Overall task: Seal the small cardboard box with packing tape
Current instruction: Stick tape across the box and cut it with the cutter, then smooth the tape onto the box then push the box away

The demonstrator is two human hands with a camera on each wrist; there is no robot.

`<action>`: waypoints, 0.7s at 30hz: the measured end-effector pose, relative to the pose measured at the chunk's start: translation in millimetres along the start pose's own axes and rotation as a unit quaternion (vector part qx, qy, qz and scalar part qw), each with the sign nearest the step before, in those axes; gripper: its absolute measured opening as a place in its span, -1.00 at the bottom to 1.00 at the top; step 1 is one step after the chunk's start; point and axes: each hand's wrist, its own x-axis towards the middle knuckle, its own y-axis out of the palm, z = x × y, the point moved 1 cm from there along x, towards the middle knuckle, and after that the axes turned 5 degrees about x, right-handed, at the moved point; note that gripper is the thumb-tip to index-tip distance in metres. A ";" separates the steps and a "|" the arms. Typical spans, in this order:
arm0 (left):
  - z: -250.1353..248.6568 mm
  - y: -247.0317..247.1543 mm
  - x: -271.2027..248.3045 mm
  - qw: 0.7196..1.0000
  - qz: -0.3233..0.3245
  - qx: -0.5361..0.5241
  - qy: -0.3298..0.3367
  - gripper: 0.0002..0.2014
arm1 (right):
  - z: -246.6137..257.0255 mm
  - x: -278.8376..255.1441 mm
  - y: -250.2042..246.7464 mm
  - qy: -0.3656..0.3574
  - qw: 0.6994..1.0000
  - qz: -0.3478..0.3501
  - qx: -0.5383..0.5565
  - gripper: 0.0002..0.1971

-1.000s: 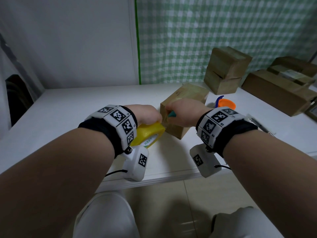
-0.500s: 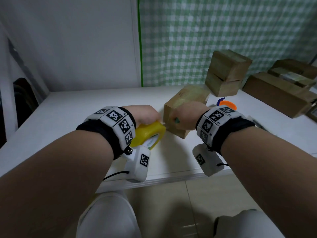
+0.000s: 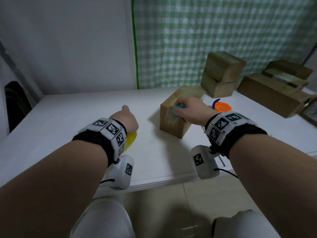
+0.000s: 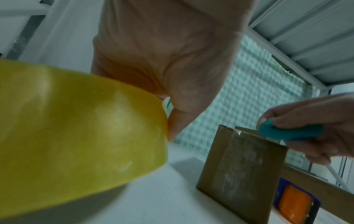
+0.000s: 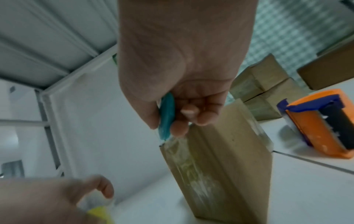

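The small cardboard box (image 3: 176, 114) stands on the white table (image 3: 77, 117), a little right of the middle, with a strip of clear tape (image 4: 241, 159) going down its near end face and over the top edge. The right hand (image 3: 190, 111) is at the near top edge of this box – its fingers are curled around a small teal cutter (image 5: 167, 116), and the tip of the cutter is at the corner where the tape bends over. If the tip really touches the tape, I cannot tell, because the picture is blurred there.

To the left, well apart from the box, the left hand (image 3: 126, 120) grips a yellow roll of packing tape (image 4: 76, 128) just over the table, near its front edge.

Just behind the right hand, on the right side of the box, lies an orange tape dispenser (image 5: 323, 122) with a blue part. Farther away there are two brown boxes (image 3: 223, 73) stacked one on another, and at the far right more long cardboard boxes (image 3: 274, 93). Behind the table hangs a green checked curtain (image 3: 214, 31) – beside it a plain white wall (image 3: 68, 40).
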 end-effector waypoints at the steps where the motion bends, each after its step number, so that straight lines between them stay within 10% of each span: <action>1: -1.9 3.7 2.2 1.000 0.001 0.013 0.012 -0.47 | -3.1 -0.9 -4.5 0.003 0.999 -0.024 0.025 -0.90; 12: -19.6 32.1 29.9 0.969 0.071 0.217 0.097 -0.73 | -50.1 -4.2 -17.8 0.037 0.987 -0.136 0.071 -0.80; 16: -32.0 18.9 25.9 0.988 -0.039 0.117 0.087 -0.77 | -61.4 0.8 -13.1 0.058 0.991 -0.115 0.042 -0.63; 21: -57.5 9.9 20.7 0.967 -0.059 -0.153 0.195 -0.33 | -70.4 2.5 -1.5 0.076 0.995 -0.047 -0.037 -0.60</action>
